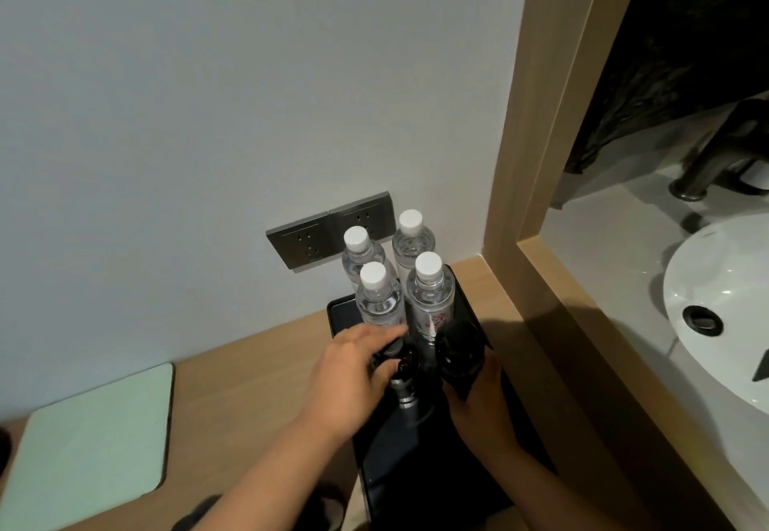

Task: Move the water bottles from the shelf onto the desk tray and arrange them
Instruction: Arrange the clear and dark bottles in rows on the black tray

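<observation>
We're looking at four bottles (389,276) already standing on the tray (338,314), far end, against the wall in a two-by-two block. All upright, caps up, long axes vertical. Labels mostly unreadable; red print on the front-right bottle (430,297) is facing us.

Both hands are working at the near side of that block, just in front of the front row. The bottles are lying straight ahead of the hands, away from us.

Left hand (353,376) is resting fingers over a small dark item (401,368) on the tray, fingers loosely curved on top of it. We can't tell if it's actually gripping. Its fingertips are almost touching the base of the front-left bottle (376,301), so left is nearer that one.

Right hand (478,397) is holding a dark packet-like thing (460,353) just below the front-right bottle. Too dark to identify.

Our read: the move is done and we're tidying. Any nudge should go low on the bottle body, since they're tall, closely packed and would tip into each other.

Tray is sitting on the bench (249,372) by the wall outlets (328,226).
</observation>
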A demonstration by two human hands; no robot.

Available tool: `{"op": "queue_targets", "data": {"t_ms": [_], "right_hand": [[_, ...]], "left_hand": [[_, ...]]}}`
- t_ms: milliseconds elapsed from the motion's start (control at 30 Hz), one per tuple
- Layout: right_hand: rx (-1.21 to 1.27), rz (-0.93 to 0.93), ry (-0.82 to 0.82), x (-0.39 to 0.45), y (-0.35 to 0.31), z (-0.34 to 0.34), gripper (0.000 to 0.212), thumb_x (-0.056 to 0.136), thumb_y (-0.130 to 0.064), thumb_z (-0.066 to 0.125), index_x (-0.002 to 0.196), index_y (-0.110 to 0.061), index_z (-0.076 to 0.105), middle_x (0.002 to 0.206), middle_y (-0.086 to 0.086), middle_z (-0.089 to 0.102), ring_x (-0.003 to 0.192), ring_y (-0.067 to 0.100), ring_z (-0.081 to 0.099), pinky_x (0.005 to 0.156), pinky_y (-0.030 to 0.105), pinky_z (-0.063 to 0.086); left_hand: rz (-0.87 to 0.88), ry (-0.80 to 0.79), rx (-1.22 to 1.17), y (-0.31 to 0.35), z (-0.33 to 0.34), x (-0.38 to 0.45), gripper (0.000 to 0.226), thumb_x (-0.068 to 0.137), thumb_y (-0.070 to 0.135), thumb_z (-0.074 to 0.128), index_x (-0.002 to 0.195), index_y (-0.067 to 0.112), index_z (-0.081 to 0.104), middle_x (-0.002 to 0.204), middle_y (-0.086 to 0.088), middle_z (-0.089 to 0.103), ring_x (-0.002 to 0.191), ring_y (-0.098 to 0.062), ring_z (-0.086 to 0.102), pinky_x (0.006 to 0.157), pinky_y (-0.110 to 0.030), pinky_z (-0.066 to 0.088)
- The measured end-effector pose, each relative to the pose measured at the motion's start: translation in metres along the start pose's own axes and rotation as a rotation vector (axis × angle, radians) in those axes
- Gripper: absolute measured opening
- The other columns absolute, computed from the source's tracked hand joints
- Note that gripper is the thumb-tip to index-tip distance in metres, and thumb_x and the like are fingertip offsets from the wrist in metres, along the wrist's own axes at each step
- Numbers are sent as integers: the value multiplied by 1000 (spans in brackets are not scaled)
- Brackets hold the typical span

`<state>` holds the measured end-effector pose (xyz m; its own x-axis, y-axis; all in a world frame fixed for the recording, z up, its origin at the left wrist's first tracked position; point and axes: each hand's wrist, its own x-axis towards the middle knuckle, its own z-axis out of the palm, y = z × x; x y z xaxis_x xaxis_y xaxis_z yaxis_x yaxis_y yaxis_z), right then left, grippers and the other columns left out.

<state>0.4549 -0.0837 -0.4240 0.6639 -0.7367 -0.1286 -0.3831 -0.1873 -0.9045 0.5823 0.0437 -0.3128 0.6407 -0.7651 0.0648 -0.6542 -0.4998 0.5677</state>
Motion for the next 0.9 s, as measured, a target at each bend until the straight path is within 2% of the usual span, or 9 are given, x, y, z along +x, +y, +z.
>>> {"op": "queue_targets", "data": {"t_ms": [133, 200, 300, 433, 567, 633, 767, 900], "right_hand": [[-33, -18, -19, 7, 1, 3, 69, 78, -2, 71, 137, -2, 34, 132, 9, 43, 124, 20, 43, 92, 0, 21], [-52, -22, -27, 10, -1, 1, 70, 80, -5, 71, 139, -3, 32, 137, 12, 44, 129, 23, 42, 96, 7, 23], [-53, -16, -45, 12, -2, -2, 70, 81, -10, 71, 140, -7, 34, 139, 11, 46, 132, 23, 42, 102, 20, 29], [-87, -10, -77, 11, -6, -8, 66, 78, -14, 72, 135, -11, 39, 133, 10, 50, 128, 24, 47, 108, 38, 38], [-172, 35, -89, 5, -11, -18, 69, 75, -2, 72, 136, -4, 38, 139, 15, 38, 126, 27, 42, 103, 23, 29], [-229, 53, -90, -1, -11, -18, 73, 75, -2, 73, 137, 0, 36, 141, 19, 35, 130, 30, 39, 104, 19, 23], [-235, 85, -84, -22, -21, -13, 79, 78, -4, 72, 143, -2, 27, 146, 18, 30, 136, 29, 33, 112, 29, 24], [-178, 111, 36, -50, -45, 0, 77, 82, -2, 66, 145, -5, 23, 150, 13, 19, 131, 30, 40, 107, 26, 27]], "left_hand": [[-8, 19, -15, -2, 3, -2, 46, 79, 21, 72, 121, 38, 62, 114, 15, 64, 109, -6, 57, 98, -28, 45], [-15, 6, -28, -2, 3, -4, 49, 80, 21, 72, 124, 37, 59, 116, 16, 63, 111, -5, 56, 99, -26, 44], [-77, -26, -95, 1, -3, -8, 56, 80, 18, 72, 131, 34, 53, 119, 15, 59, 113, -1, 53, 100, -15, 37], [-233, -49, -241, -4, -18, -23, 61, 78, 14, 73, 130, 34, 49, 115, 14, 59, 104, 5, 55, 92, -15, 43], [-313, -105, -203, -15, -36, -44, 47, 82, 15, 71, 125, 24, 55, 109, 11, 60, 97, -1, 57, 92, -23, 47], [-332, -146, -179, -16, -45, -55, 42, 83, 17, 69, 124, 21, 56, 108, 10, 59, 98, -5, 56, 92, -20, 45], [-349, -221, -135, -22, -56, -78, 46, 83, 27, 68, 127, 24, 53, 117, 5, 60, 106, -9, 57, 88, -17, 42], [-376, -188, -100, -35, -67, -100, 48, 86, 29, 65, 131, 24, 50, 123, 4, 58, 114, -11, 54, 92, -21, 41]]}}
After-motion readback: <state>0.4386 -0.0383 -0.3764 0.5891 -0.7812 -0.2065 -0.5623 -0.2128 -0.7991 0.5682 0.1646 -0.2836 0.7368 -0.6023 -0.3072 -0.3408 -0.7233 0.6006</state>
